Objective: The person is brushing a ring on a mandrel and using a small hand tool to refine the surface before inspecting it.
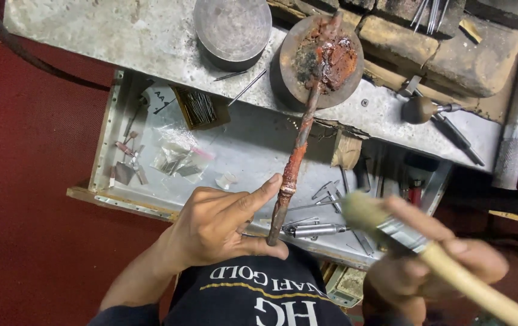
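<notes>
A wooden-handled brush is gripped in the right hand, blurred. The rust-red stick is pinched by the left hand over the open drawer; its far end rests on the round block at the desk's near edge, beside a metal tin.

R hand & brush motion-blurred; brush handle cut off at btm-right edge.

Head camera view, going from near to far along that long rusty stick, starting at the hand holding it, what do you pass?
Left hand gripping the stick → open metal drawer of small tools under it → workbench edge → round dish with reddish lumpy material, where the stick's far end rests.
</notes>
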